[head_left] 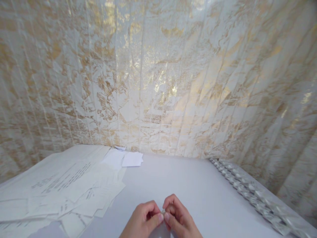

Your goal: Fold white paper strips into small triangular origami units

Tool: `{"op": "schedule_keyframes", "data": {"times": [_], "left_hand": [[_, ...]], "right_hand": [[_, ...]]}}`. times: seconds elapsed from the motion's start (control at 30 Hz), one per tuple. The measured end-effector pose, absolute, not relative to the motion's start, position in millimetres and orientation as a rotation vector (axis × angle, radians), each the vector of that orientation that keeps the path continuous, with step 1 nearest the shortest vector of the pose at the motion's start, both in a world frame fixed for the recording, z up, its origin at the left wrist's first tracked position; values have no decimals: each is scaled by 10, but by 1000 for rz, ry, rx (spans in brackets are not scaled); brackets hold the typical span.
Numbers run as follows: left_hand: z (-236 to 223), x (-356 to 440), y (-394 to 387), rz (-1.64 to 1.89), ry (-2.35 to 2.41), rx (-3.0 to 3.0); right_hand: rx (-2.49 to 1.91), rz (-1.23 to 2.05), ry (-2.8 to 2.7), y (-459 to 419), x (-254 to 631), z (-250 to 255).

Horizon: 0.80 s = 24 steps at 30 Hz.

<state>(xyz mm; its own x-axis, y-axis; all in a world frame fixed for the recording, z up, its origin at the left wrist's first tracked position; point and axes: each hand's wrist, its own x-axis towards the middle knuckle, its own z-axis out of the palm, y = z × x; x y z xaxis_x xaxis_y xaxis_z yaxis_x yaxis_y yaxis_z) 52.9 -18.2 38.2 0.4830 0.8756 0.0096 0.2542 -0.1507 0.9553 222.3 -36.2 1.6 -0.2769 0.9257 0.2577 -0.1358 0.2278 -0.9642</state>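
Observation:
My left hand (pixel 146 218) and my right hand (pixel 178 215) meet above the white table near the bottom centre. Between the thumbs and index fingers of both hands is a tiny white piece (pixel 163 211) that looks like folded paper. Most of it is hidden behind the fingertips, so its shape cannot be made out. Both hands are closed in a pinch, with the thumb tips almost touching.
Printed paper sheets (pixel 71 175) lie overlapping on the left of the table (pixel 173 178). Small blank white paper pieces (pixel 132 159) lie at the back. Long folded zigzag strips (pixel 244 187) run along the right edge. A gold-and-white patterned curtain (pixel 158 82) hangs behind.

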Motion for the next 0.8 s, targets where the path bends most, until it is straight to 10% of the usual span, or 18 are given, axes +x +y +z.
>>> {"op": "schedule_keyframes", "data": {"times": [0.8], "left_hand": [[231, 453, -76, 910, 899, 1604]], "right_hand": [[-999, 1057, -1457, -329, 2247, 102]]}}
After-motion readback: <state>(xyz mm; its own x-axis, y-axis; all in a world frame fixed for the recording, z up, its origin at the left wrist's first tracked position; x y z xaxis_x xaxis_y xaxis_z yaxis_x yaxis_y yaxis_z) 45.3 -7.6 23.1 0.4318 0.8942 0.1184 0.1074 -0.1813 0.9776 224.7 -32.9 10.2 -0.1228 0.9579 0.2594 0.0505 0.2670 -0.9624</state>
